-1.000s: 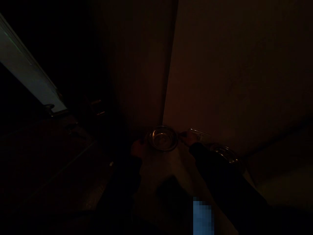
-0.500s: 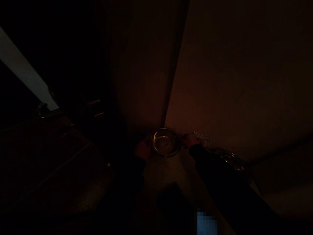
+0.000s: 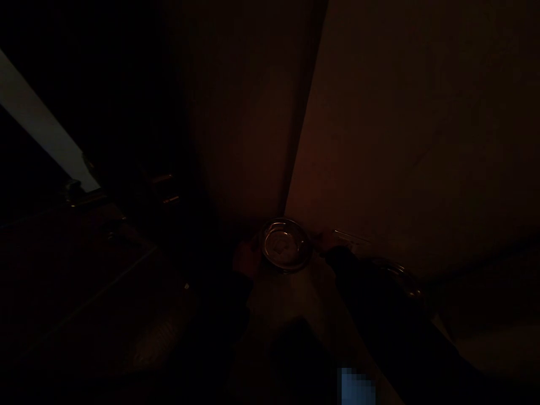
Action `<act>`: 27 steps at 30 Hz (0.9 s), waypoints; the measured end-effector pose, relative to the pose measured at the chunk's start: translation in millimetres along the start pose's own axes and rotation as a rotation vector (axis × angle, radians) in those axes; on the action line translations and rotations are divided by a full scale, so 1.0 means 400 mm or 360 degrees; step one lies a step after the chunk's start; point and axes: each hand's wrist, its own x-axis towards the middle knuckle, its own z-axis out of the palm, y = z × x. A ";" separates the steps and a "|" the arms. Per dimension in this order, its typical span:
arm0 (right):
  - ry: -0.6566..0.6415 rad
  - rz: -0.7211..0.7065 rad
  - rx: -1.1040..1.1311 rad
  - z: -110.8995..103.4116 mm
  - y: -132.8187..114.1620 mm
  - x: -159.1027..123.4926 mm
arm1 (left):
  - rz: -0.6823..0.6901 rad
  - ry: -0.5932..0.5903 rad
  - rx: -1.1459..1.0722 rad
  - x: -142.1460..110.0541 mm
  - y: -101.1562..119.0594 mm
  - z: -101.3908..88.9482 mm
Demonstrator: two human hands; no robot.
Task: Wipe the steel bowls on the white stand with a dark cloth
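Between my hands is a round, shiny bowl (image 3: 286, 260), with light glinting off its rim and inner ring. My left hand (image 3: 246, 259) is closed at the bowl's left edge. On the opposite side, my right hand (image 3: 324, 241) closes on the right edge. Darkness hides most of the fingers. Just past my right hand lies a flat thing with a bright, thin edge (image 3: 353, 235), its kind too dark to make out. What the bowl contains, if anything, does not show clearly.
A second round, shiny dish (image 3: 411, 286) sits partly behind my right sleeve. Pale upright panels (image 3: 379, 140) meet at a dark seam beyond the bowl. A light strip (image 3: 46, 124) and dim metallic fittings (image 3: 169, 188) are at the left. The scene is very dark.
The bowl has tipped slightly, so more of its inside faces me. Both hands stay at its sides, almost unmoved. The light on them is dimmer.
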 end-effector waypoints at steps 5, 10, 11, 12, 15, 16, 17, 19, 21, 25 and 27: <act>-0.0048 0.0076 0.0177 -0.038 -0.023 -0.026 | -0.0085 0.0030 -0.0647 -0.007 0.010 -0.028; 0.0052 -0.0048 0.0437 -0.086 -0.028 -0.086 | -0.0138 0.0061 -0.1071 -0.022 0.016 -0.051; 0.0065 -0.0079 0.0517 -0.096 -0.026 -0.105 | -0.0125 0.0048 -0.1109 -0.027 0.018 -0.053; 0.0060 -0.0114 0.0599 -0.106 -0.024 -0.125 | -0.0114 0.0039 -0.1130 -0.032 0.020 -0.054; -0.0023 -0.0183 0.0740 -0.140 -0.013 -0.194 | -0.0104 -0.0019 -0.1111 -0.049 0.034 -0.050; -0.0050 -0.0190 0.0737 -0.152 -0.006 -0.216 | -0.0090 -0.0061 -0.1089 -0.055 0.041 -0.047; -0.0068 -0.0197 0.0711 -0.164 0.004 -0.238 | -0.0071 -0.0105 -0.1073 -0.062 0.050 -0.043; -0.0050 -0.0224 0.0587 -0.186 0.036 -0.277 | -0.0001 -0.0198 -0.1031 -0.077 0.072 -0.030; 0.0032 -0.0270 0.0412 -0.202 0.081 -0.309 | 0.0112 -0.0273 -0.0978 -0.093 0.097 -0.011; 0.0148 -0.0300 0.0170 -0.210 0.175 -0.356 | 0.0263 -0.0437 -0.0905 -0.123 0.141 0.043; 0.0142 -0.0282 0.0107 -0.206 0.203 -0.372 | 0.0220 -0.0471 -0.0851 -0.129 0.155 0.077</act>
